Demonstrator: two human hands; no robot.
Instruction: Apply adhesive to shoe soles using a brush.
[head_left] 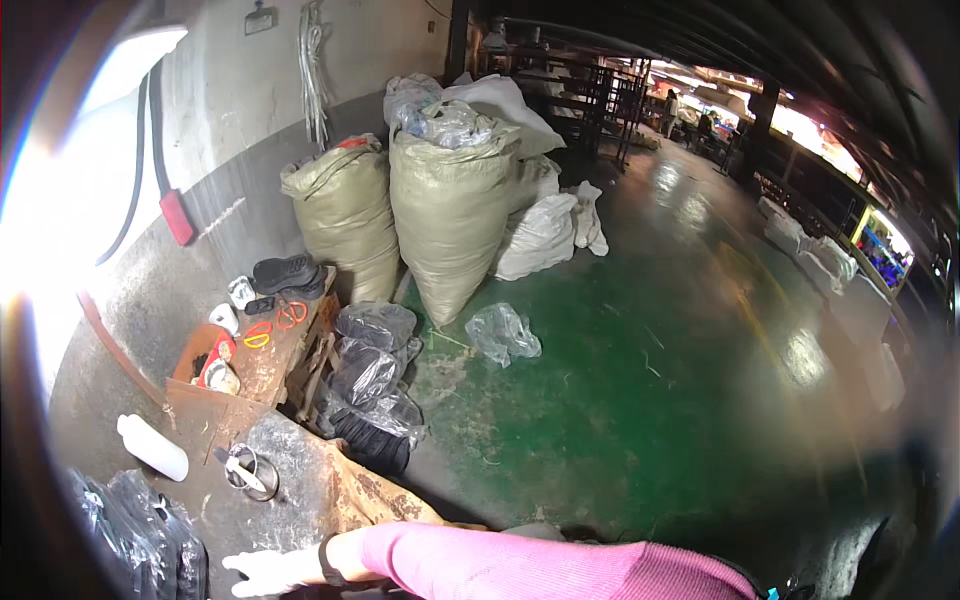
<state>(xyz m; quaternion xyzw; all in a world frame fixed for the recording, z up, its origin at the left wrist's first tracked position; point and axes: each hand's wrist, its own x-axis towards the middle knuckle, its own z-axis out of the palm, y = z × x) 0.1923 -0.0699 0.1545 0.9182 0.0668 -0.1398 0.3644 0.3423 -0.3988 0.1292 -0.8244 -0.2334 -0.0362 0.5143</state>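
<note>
My right hand (268, 573), pale and overexposed, reaches in from the lower right in a pink sleeve with a dark band at the wrist. Its fingers look spread, and nothing shows between them. It hovers at the near side of the stained worktable (295, 450), beside dark plastic-wrapped bundles (140, 535). Beyond it is a small round pot (262, 482) with a white-handled tool (240, 468) resting in it. A white plastic bottle (152, 447) lies on its side at the left. My left hand is out of sight.
A wooden bench holds orange-handled scissors (291, 315), yellow-and-red scissors (258, 335), black shoe soles (288, 272) and a red container (218, 355). Plastic-wrapped dark bundles (370, 365) lie beside it. Tall stuffed sacks (452, 205) stand by the wall; a clear bag (503, 333) lies on the green floor.
</note>
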